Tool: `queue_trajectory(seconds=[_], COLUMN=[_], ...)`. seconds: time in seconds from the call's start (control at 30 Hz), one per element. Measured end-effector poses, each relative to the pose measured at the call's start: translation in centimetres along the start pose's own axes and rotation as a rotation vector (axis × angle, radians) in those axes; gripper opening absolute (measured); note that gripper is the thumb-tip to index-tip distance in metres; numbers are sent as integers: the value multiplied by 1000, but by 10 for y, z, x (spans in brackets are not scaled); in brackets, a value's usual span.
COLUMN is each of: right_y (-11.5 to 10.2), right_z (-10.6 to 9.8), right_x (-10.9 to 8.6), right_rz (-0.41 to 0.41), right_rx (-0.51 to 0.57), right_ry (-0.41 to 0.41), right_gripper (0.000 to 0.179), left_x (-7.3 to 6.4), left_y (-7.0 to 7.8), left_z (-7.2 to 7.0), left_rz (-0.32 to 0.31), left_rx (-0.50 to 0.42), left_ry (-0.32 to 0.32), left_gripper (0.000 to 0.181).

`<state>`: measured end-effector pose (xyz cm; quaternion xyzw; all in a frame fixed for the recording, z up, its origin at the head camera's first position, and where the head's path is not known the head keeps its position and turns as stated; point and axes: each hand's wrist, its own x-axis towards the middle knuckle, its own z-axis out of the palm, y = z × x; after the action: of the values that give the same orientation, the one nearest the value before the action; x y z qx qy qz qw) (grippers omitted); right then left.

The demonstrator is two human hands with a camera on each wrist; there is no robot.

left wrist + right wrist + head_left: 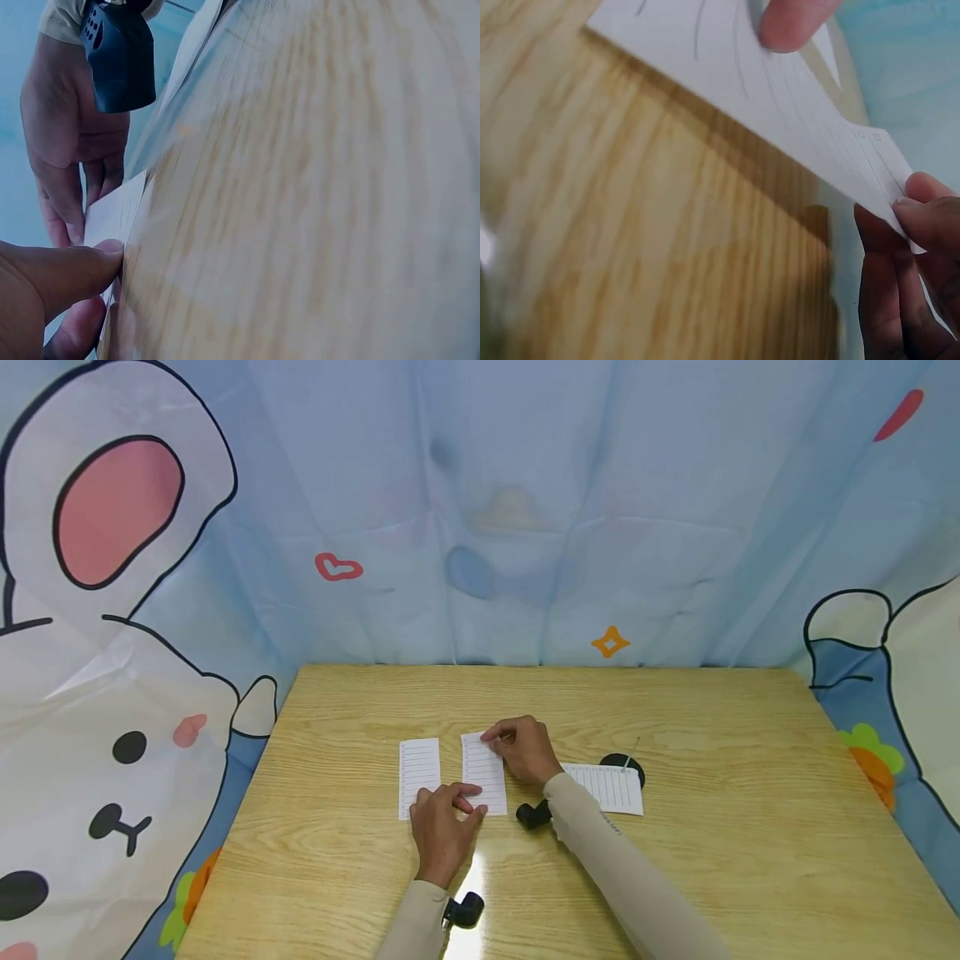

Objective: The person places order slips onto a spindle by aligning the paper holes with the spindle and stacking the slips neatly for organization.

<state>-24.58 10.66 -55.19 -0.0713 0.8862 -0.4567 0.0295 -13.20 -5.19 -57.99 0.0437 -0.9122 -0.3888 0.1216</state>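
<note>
A white lined card [480, 774] lies between my hands over the wooden table. My right hand [527, 750] pinches its far end near the upper right corner. In the right wrist view the card [705, 67] bends upward from the table toward the pinching thumb and fingers. My left hand [444, 827] holds the near edge of the same card between thumb and finger. In the left wrist view, the thumb [67, 274] lies at the card's edge with a finger under it. A second lined card [418, 768] lies flat on the left, its lower part behind my left hand.
A third lined card [607, 788] lies sideways on the right, partly over a black disc [636, 767], with a thin string at its edge. My right sleeve [622, 860] covers its left end. A printed cloth [525, 635] hangs behind the table [330, 860].
</note>
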Motion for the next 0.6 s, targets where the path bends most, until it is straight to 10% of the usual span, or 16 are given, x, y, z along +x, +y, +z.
queue_trajectory(seconds=[0.6], right_y=[-1], right_z=[-10], right_x=[-6], right_rz=[71], right_rx=[213], right_ry=[-17], right_gripper=[19], left_x=[-1], left_y=[-2], left_z=[-1], left_rz=[-7], left_rx=[-43], left_ry=[4], left_gripper=[26])
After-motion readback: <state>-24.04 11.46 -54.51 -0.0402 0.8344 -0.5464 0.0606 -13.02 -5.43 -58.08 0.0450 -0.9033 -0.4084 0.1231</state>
